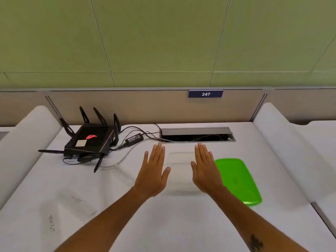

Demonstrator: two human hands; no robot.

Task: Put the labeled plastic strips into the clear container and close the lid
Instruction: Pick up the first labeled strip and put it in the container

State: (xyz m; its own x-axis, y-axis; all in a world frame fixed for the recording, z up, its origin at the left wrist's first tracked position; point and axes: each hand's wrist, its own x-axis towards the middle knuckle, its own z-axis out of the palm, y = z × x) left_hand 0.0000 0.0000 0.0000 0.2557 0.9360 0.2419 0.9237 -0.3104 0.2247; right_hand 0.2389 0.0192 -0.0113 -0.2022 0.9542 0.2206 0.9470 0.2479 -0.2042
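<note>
The clear container (pixel 181 171) sits on the white table in the middle, faint against the surface, without its lid. Its bright green lid (pixel 238 180) lies flat just to its right. Two clear plastic strips with handwritten labels lie at the lower left: one (pixel 80 202) nearer the middle, the other (pixel 51 222) closer to the front edge. My left hand (pixel 154 171) hovers flat, palm down, left of the container. My right hand (pixel 205 170) hovers flat on the container's right side, partly over the lid's left edge. Both hands hold nothing.
A black router (pixel 89 140) with several antennas stands at the back left, with a power brick (pixel 134 139) and cables trailing toward an open cable hatch (pixel 197 135) at the back. White rolled dividers (pixel 27 142) border the table on both sides.
</note>
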